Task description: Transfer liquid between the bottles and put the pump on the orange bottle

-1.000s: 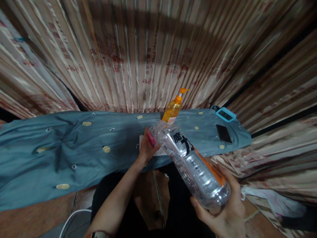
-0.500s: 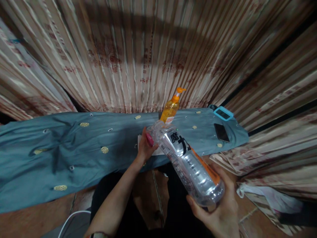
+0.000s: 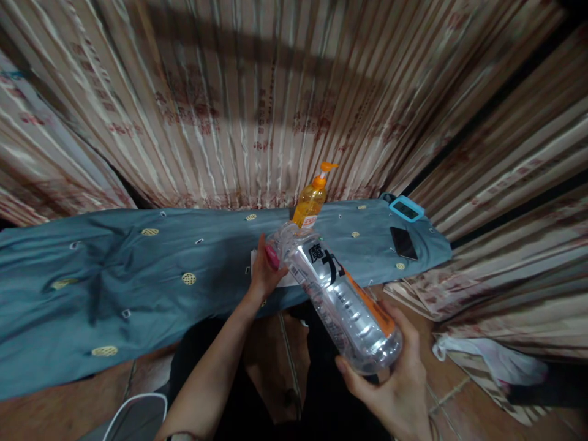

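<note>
My right hand (image 3: pixel 394 383) grips the base of a large clear plastic bottle (image 3: pixel 337 294) with an orange and black label, held tilted with its neck pointing away from me. At that neck, my left hand (image 3: pixel 265 269) is closed around the bottle's pink cap (image 3: pixel 272 258). Under the left hand a white sheet of paper (image 3: pixel 288 280) lies on the blue cloth (image 3: pixel 138 269). Just beyond the bottle's neck stands an orange pump bottle (image 3: pixel 311 205).
The blue cloth covers a low surface backed by striped curtains (image 3: pixel 275 98). A black phone (image 3: pixel 403 242) and a blue-framed device (image 3: pixel 407 209) lie at its right end. A white bag (image 3: pixel 496 364) sits on the tiled floor at right. A white cable (image 3: pixel 133 404) curves at lower left.
The view has drifted so that the bottle and both hands sit slightly lower-left in the picture. My grips on the bottle and cap are unchanged.
</note>
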A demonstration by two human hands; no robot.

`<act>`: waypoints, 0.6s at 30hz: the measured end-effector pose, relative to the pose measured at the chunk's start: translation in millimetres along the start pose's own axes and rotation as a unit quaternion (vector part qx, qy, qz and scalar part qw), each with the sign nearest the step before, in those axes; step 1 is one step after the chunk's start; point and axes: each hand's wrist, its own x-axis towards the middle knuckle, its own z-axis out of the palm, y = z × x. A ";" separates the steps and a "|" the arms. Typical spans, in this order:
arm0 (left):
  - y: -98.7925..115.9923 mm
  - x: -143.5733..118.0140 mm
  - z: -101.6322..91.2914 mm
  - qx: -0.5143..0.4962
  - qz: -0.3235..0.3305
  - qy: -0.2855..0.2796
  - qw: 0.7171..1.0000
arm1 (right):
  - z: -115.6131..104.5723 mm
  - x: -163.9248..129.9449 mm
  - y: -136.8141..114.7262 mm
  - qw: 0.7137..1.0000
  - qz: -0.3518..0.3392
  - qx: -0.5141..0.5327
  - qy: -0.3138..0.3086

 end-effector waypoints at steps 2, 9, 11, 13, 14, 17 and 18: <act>-0.2 0.7 0.3 0.000 0.002 0.004 1.000 | 0.8 -0.6 1.0 1.000 0.003 0.002 -0.002; 0.7 1.3 0.3 -0.008 -0.007 0.000 1.000 | 2.8 -0.9 1.5 1.000 -0.005 0.008 0.006; 1.9 0.8 0.4 -0.009 -0.009 -0.005 1.000 | 3.1 -1.8 1.9 1.000 0.010 0.016 0.004; 2.6 0.4 0.5 -0.010 -0.013 -0.010 1.000 | 3.4 -2.8 2.5 0.999 0.024 0.025 0.002; 2.7 0.4 0.5 -0.011 -0.014 -0.011 1.000 | 3.5 -3.1 3.0 0.999 0.027 0.028 0.002; 2.1 0.4 0.7 -0.015 -0.013 -0.011 1.000 | 2.9 -2.5 4.6 0.999 0.025 0.029 0.003; 1.7 0.4 0.8 -0.016 -0.012 -0.010 1.000 | 2.4 -1.8 4.9 0.999 0.023 0.024 0.004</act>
